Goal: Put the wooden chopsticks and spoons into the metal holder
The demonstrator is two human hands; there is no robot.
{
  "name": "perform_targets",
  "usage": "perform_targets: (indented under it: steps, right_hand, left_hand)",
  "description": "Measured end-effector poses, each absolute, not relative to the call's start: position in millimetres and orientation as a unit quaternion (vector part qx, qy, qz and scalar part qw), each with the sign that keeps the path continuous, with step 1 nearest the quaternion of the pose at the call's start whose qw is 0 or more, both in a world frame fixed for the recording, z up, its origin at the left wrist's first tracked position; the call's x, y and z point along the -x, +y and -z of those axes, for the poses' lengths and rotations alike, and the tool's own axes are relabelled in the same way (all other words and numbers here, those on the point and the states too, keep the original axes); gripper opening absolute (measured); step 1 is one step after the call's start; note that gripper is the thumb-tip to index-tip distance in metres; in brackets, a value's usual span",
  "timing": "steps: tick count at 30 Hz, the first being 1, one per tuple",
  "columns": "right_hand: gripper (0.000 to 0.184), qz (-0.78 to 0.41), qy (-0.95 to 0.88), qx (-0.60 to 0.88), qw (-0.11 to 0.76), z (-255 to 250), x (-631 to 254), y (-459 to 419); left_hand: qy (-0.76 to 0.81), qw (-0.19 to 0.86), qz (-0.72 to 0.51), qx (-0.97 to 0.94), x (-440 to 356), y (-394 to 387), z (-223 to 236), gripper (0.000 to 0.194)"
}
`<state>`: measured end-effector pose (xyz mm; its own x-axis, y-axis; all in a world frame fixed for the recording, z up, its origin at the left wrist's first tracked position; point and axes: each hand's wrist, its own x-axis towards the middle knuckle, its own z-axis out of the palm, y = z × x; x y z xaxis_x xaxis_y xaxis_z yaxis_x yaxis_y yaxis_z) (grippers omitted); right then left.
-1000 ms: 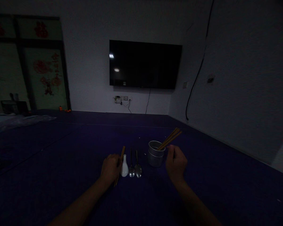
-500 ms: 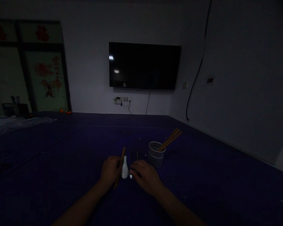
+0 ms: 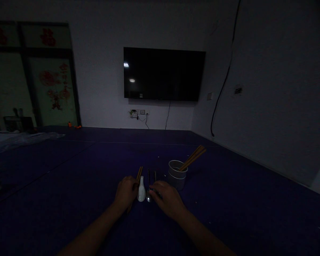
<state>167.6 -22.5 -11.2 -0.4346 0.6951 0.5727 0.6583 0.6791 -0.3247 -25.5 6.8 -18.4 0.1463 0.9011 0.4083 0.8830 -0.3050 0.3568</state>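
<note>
A pair of wooden chopsticks (image 3: pixel 139 172) lies on the dark blue surface, with my left hand (image 3: pixel 126 192) closed round their middle. Just right of them is a white ceramic spoon (image 3: pixel 141 193), its bowl toward me, untouched. Beside that, a metal spoon (image 3: pixel 148 197) has its round bowl near me and its thin handle pointing away. My right hand (image 3: pixel 167 200) reaches over from the right, its curled fingertips on the metal spoon. Another thin metal handle (image 3: pixel 155 174) sticks out beyond my right knuckles; its other end is hidden under the hand.
Behind my right hand stands a grey metal cup (image 3: pixel 177 179) with several chopsticks (image 3: pixel 193 158) leaning out to the right. Clear plastic sheeting (image 3: pixel 26 140) lies at the far left. A dark television (image 3: pixel 164 74) hangs on the wall. The room is dim.
The near ends of the chopsticks under my left hand have shifted slightly left. My right fingers have drawn closer together over the metal spoon. The cup and ceramic spoon stay put.
</note>
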Motion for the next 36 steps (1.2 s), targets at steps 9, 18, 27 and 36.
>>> perform_targets:
  steps: [9, 18, 27, 36]
  right_hand:
    - [0.024, -0.047, -0.846, 0.405, 0.342, 4.5, -166.4, -27.3]
    - [0.025, -0.055, -0.849, 0.413, 0.325, 8.5, -167.5, -23.4]
    - [0.025, -0.075, -0.850, 0.415, 0.317, 7.6, -167.6, -23.4]
    - [0.024, -0.075, -0.851, 0.412, 0.316, 8.2, -167.0, -23.3]
  left_hand:
    - [0.607, 0.008, -0.266, -0.749, 26.5, 4.1, 14.4, 0.018]
    - [0.647, 0.031, -0.220, -0.729, 24.3, 1.8, 5.2, 0.017]
    - [0.687, -0.040, -0.147, -0.711, 28.0, 2.7, 3.1, 0.025]
    - [0.654, -0.093, -0.087, -0.746, 30.9, 2.0, 2.4, 0.037]
